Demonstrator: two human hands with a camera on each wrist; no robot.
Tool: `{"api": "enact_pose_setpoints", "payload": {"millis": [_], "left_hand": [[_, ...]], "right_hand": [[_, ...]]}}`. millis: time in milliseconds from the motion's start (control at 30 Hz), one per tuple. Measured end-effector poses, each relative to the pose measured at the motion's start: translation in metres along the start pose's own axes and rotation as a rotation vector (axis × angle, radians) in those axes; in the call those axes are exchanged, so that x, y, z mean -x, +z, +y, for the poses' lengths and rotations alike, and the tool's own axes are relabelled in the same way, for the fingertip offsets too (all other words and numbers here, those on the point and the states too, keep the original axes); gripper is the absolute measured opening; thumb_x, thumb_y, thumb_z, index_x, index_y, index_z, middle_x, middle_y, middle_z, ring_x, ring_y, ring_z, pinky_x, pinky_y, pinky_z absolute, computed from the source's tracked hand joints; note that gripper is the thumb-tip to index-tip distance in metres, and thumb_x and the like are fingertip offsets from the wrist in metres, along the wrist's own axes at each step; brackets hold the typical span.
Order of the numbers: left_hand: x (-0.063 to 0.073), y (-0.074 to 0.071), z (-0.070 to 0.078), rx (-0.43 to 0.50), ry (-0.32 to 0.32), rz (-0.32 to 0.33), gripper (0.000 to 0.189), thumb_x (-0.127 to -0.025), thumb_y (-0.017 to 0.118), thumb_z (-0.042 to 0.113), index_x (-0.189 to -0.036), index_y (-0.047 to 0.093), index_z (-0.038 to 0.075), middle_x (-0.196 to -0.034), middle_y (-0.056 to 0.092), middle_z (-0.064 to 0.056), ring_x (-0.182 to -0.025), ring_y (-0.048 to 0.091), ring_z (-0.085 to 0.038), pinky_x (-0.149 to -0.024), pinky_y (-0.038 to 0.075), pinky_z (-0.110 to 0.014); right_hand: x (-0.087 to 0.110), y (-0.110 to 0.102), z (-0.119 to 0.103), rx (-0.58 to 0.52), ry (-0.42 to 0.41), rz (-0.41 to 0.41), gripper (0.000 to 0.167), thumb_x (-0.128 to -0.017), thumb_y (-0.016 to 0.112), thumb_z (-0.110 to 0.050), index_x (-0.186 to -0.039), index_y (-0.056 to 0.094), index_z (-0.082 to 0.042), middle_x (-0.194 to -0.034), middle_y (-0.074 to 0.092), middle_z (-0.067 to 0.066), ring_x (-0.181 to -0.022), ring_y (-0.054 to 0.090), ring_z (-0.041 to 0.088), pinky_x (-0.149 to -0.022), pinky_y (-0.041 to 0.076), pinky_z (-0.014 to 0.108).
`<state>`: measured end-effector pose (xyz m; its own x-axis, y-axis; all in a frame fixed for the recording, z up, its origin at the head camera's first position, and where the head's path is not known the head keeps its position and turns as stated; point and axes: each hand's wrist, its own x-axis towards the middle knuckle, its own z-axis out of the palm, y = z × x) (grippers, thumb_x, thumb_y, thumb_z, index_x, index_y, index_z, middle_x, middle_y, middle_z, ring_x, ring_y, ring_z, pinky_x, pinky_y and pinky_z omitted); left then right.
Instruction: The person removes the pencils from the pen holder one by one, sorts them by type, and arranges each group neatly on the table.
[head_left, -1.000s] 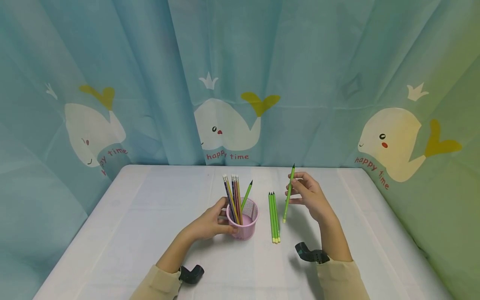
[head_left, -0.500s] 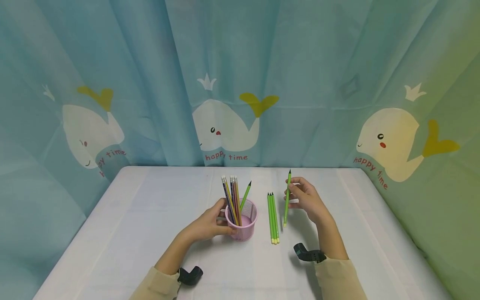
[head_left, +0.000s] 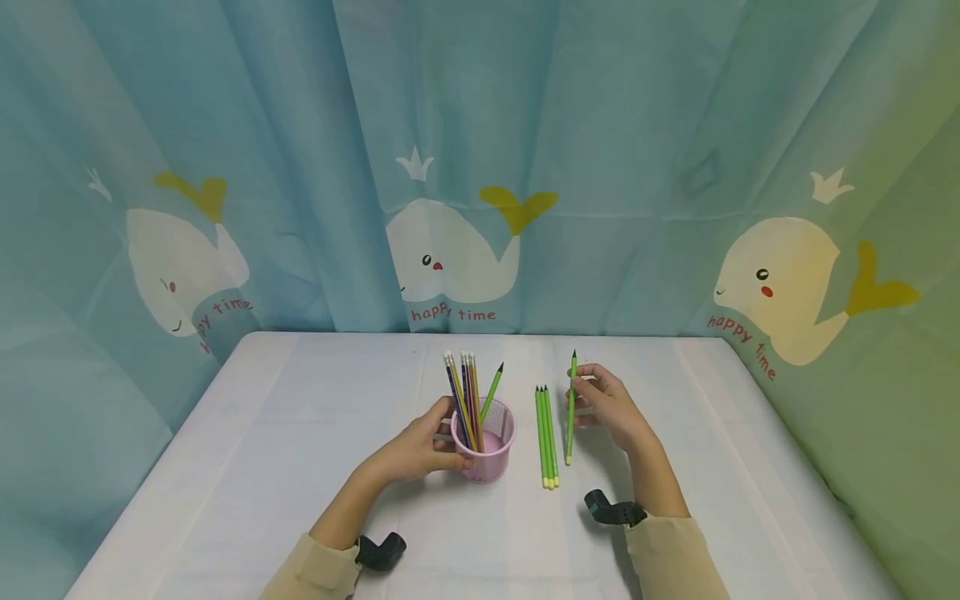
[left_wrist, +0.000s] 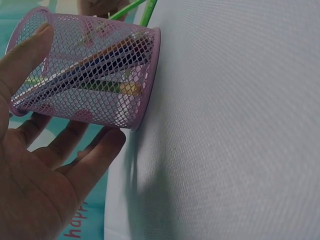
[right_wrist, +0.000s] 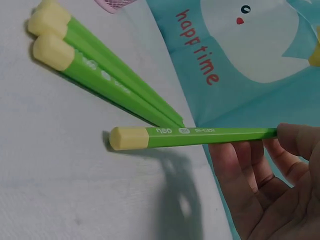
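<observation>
My left hand (head_left: 412,448) grips a pink mesh pencil cup (head_left: 489,472), with the thumb on its near side and the fingers round the back. Several dark and striped pencils (head_left: 467,400) lean inside it, along with one green pencil (head_left: 492,390), black tip up. To the right, my right hand (head_left: 613,408) pinches another green pencil (right_wrist: 210,136) near its upper part. This pencil's black tip points up and away, and its pale yellow end is down close to the tabletop. Between the hands lie three green pencils (head_left: 547,442) side by side, yellow ends towards me.
A white-covered table (head_left: 300,400) lies under everything. Behind it hangs a blue-green curtain (head_left: 615,167) printed with whales, running along the table's far edge and sides. Black wrist cameras (head_left: 382,552) are strapped to both wrists.
My right hand has moved left and a little nearer to me, bringing the pinched green pencil lower and closer to the lying three. The left hand and cup have stayed put.
</observation>
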<state>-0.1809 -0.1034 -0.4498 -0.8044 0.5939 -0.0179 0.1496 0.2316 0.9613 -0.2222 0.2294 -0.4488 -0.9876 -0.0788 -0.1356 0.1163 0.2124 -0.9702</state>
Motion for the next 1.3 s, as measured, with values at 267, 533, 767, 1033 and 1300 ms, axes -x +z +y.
{"api": "enact_pose_setpoints", "payload": {"millis": [267, 533, 767, 1033, 1300], "left_hand": [[0.0, 0.001, 0.003, -0.002, -0.007, 0.004, 0.079, -0.081, 0.081, 0.007, -0.143, 0.032, 0.007, -0.14, 0.048, -0.017, -0.122, 0.059, -0.034, -0.098, 0.055, -0.035], [0.0, 0.001, 0.003, -0.005, -0.014, 0.007, 0.077, -0.081, 0.081, 0.008, -0.142, 0.033, 0.007, -0.139, 0.05, -0.017, -0.122, 0.059, -0.033, -0.098, 0.055, -0.035], [0.001, 0.001, 0.003, -0.001, -0.018, 0.012, 0.077, -0.081, 0.081, 0.009, -0.142, 0.033, 0.007, -0.139, 0.05, -0.017, -0.122, 0.059, -0.033, -0.1, 0.054, -0.039], [0.0, 0.001, 0.002, 0.008, -0.008, 0.011, 0.077, -0.081, 0.081, 0.009, -0.141, 0.033, 0.007, -0.138, 0.05, -0.016, -0.122, 0.06, -0.034, -0.099, 0.055, -0.038], [0.0, 0.001, -0.002, 0.018, 0.026, 0.002, 0.077, -0.081, 0.08, 0.006, -0.142, 0.033, 0.007, -0.137, 0.049, -0.017, -0.121, 0.059, -0.033, -0.097, 0.056, -0.032]], "right_hand": [[-0.002, 0.002, 0.004, 0.011, 0.039, -0.012, 0.035, -0.106, 0.049, -0.023, -0.133, 0.046, -0.001, -0.115, 0.061, 0.026, -0.088, 0.064, 0.022, -0.069, 0.062, 0.037], [-0.004, 0.005, 0.009, 0.05, 0.07, -0.004, 0.031, -0.105, 0.05, -0.021, -0.129, 0.049, -0.002, -0.106, 0.061, 0.016, -0.083, 0.059, 0.019, -0.064, 0.062, 0.033], [-0.004, 0.008, 0.012, 0.068, 0.111, -0.026, 0.033, -0.103, 0.052, -0.019, -0.13, 0.048, -0.001, -0.092, 0.061, 0.01, -0.076, 0.06, 0.018, -0.06, 0.062, 0.032], [-0.004, 0.01, 0.014, 0.102, 0.144, -0.035, 0.031, -0.101, 0.054, -0.017, -0.128, 0.049, -0.002, -0.088, 0.064, 0.012, -0.071, 0.062, 0.017, -0.058, 0.061, 0.032], [-0.003, 0.012, 0.011, 0.124, 0.18, -0.038, 0.033, -0.1, 0.056, -0.018, -0.129, 0.051, -0.002, -0.084, 0.062, 0.013, -0.069, 0.063, 0.019, -0.058, 0.061, 0.034]]}}
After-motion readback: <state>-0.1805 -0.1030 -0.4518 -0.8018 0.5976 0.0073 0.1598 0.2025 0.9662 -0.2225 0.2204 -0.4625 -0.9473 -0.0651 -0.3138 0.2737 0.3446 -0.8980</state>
